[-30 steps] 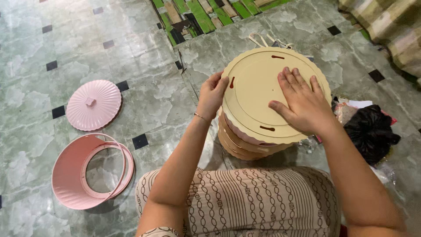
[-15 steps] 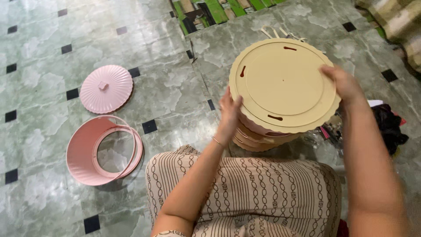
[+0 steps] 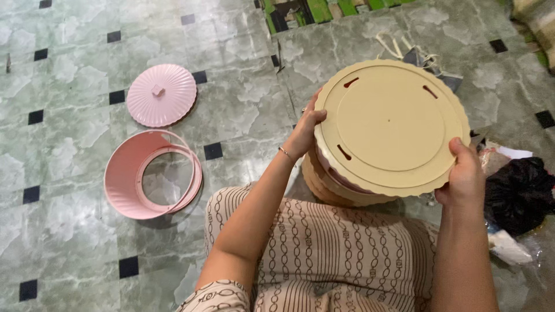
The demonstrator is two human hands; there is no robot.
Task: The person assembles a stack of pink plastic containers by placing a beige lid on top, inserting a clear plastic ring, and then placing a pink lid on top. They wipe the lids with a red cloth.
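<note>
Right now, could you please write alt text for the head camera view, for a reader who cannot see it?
A seated person's left hand and right hand grip opposite edges of a round beige plastic disc atop a beige stack. On the green tiled floor to the left lie a pink ribbed lid and a pink ring-shaped piece.

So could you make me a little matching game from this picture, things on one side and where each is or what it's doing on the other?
Things:
1. pink lid
2. pink ring
3. beige disc
4. black bag

Places or states:
A. held at both edges by the left hand and right hand
B. on its side on the floor, open through the middle
C. flat on the floor, knob up
D. at the picture's right edge

Pairs: 1-C, 2-B, 3-A, 4-D
</note>
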